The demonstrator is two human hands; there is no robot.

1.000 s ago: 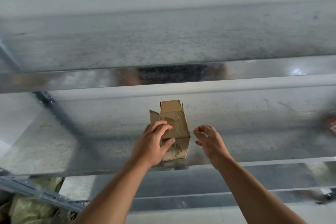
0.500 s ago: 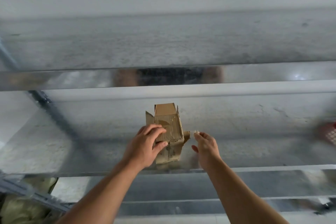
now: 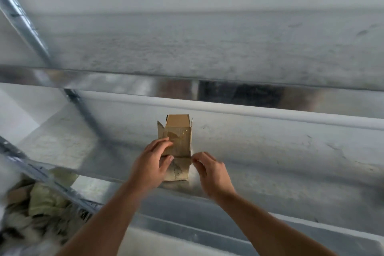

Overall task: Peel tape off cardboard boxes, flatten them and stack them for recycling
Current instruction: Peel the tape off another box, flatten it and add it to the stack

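Box (image 3: 180,141), small and of brown cardboard, lay lengthwise on a galvanised metal shelf (image 3: 280,158), its near end close to the shelf's front edge. The left hand (image 3: 152,163) gripped the box at its near left corner: the fingers curled over the top face and the thumb pressed against the near end face. Beyond that grip, the top face carried a glossy, torn patch of tape residue (image 3: 172,133), and past this the far end flaps (image 3: 177,121) stood open and raised. Just to the right of the left grip, the right hand (image 3: 211,171) was held with curled fingers, forefinger and thumb pinched together at the box's near right corner. A pale, translucent tape strip (image 3: 193,150) ran from that pinch along the box's right edge; it was blurred, and its full extent could not be determined. The two hands sat near each other, with the near end face between them. Above and beyond both grips ran an upper shelf (image 3: 197,48) with a reflective front lip. Well to the left of the grips a diagonal metal brace (image 3: 83,108) crossed the frame. Below and far left of the left forearm lay a blurred heap of crumpled cardboard scraps (image 3: 39,206).
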